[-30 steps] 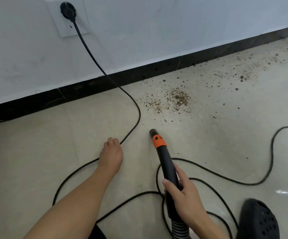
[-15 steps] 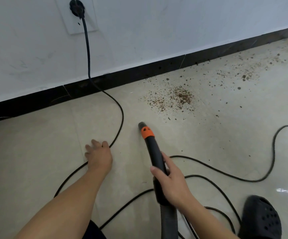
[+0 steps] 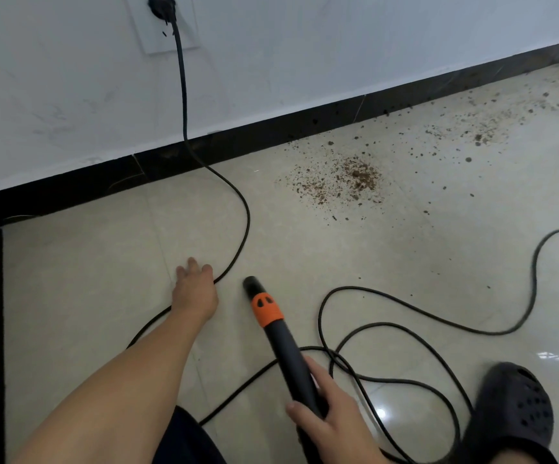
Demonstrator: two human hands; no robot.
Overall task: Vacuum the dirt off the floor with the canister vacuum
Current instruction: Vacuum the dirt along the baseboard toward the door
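Where any marking shows at all, it is on the vacuum wand (image 3: 289,349), whose orange collar (image 3: 266,309) carries two dark oval slots and nothing that can be read as letters. The right hand (image 3: 333,416) grips the black wand from above, fingers and thumb curled round its rear part, and the open tip points up the frame toward the wall; whether the tip touches the tile cannot be told. The left hand (image 3: 196,289) lies flat on the pale floor (image 3: 87,279) just left of the tip, fingers straight and slightly spread, resting over the power cord (image 3: 247,226). That cord drops from a black plug (image 3: 161,5) in a white wall socket (image 3: 184,38), crosses the black skirting board (image 3: 271,132), curves under the left hand and loops in tangled coils across the floor beside and behind the wand. The dirt pile (image 3: 348,180) sits ahead and to the right of the tip, well apart from it, with more scattered dirt (image 3: 479,135) further right along the skirting. A black perforated clog (image 3: 512,406) stands at the lower right, near the cord loops.
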